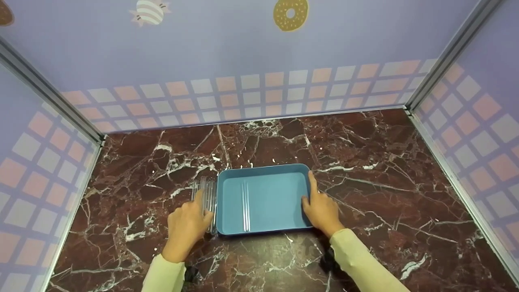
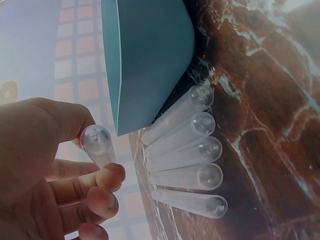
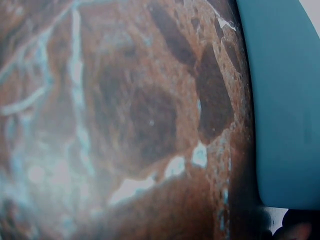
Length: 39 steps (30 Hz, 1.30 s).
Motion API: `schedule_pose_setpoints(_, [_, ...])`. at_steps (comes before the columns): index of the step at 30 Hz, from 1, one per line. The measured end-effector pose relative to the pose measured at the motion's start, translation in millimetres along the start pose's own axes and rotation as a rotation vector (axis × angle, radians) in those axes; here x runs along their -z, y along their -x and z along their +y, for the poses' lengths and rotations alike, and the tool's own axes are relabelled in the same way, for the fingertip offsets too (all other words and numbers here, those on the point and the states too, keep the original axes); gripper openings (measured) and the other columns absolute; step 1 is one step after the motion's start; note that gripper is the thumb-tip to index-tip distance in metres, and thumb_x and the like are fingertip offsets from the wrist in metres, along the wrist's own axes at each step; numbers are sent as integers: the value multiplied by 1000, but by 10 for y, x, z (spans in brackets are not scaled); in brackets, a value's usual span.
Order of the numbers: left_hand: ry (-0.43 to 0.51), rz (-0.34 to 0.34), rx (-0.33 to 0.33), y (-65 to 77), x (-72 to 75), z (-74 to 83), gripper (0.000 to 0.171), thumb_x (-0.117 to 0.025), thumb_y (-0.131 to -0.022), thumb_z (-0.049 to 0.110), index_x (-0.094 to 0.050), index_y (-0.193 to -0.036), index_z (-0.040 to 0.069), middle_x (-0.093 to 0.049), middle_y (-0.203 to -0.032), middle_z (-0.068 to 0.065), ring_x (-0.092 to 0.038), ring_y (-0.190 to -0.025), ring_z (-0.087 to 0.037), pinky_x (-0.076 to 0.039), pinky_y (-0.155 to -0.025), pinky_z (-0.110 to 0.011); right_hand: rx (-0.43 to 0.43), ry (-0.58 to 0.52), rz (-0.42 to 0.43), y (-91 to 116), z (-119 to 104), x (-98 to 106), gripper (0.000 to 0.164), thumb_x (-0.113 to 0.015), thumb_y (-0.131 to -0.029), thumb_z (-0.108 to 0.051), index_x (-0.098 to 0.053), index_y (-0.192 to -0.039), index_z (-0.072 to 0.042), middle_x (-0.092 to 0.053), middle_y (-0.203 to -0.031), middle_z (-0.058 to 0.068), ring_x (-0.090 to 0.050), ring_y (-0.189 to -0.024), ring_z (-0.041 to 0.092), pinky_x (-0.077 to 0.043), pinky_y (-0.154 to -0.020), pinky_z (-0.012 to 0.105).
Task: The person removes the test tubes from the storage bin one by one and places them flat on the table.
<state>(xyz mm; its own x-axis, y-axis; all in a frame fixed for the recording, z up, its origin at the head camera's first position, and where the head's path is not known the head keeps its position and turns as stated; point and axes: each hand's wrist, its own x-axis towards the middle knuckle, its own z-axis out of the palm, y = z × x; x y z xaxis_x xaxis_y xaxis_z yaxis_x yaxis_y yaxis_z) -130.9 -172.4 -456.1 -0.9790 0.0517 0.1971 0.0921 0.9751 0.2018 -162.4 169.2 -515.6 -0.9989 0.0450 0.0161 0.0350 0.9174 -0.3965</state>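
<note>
A blue rectangular tray (image 1: 279, 202) lies on the marbled table, with a clear test tube (image 1: 246, 207) lengthwise inside its left part. My left hand (image 1: 188, 223) is just left of the tray. In the left wrist view, that hand (image 2: 55, 165) pinches one clear round-ended test tube (image 2: 97, 142) between thumb and fingers, above the table. Several similar test tubes (image 2: 187, 177) lie side by side on the table along the tray's left wall. My right hand (image 1: 322, 209) grips the tray's right edge, thumb over the rim; the right wrist view shows mostly the tray wall (image 3: 285, 110).
The red-brown marbled table (image 1: 385, 194) is enclosed by a purple patterned back wall (image 1: 227, 48) and two side walls. A metal post (image 1: 450, 52) stands at the back right corner, another (image 1: 48, 85) at the back left.
</note>
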Motion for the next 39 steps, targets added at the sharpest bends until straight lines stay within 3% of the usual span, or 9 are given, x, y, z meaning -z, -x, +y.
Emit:
schedule_pose_setpoints(8, [-8,-4,16,-3,-14,-43,55,-58,-74,13,-57,-128,6,-42,-48,-3,-30,-40,-16,-22,-37,-30,-8,-2,-20,-9,3,5,76,-55,-95,-32,-11,-156,-23,-58,-60,10,-48,-48,21,-33,-45,36])
schedule_pose_setpoints(23, [5,-58,42,-23,-76,-182,59,-58,-76,15,-54,-134,7,-43,-49,-3,-34,-40,-17,-26,-37,-31,-18,10,-13,-15,6,-11,76,-56,-94,-33,-13,-156,-23,-65,-69,15,-55,-52,25,-39,-47,39])
schedule_pose_setpoints(31, [-9,-34,23,-32,-92,-205,43,-61,-77,15,-59,-119,4,-50,-54,-9,-39,-40,-21,-31,-36,-34,-12,6,2,-10,7,-12,76,-57,-93,-33,-15,-156,-22,-67,-72,17,-57,-54,28,-41,-49,42])
schedule_pose_setpoints(39, [-1,-27,9,-44,-113,-236,45,-63,-79,14,-59,-122,2,-55,-55,-13,-40,-40,-22,-31,-35,-35,7,-1,21,0,12,-13,75,-56,-93,-31,-15,-156,-22,-65,-69,13,-57,-55,27,-41,-51,44])
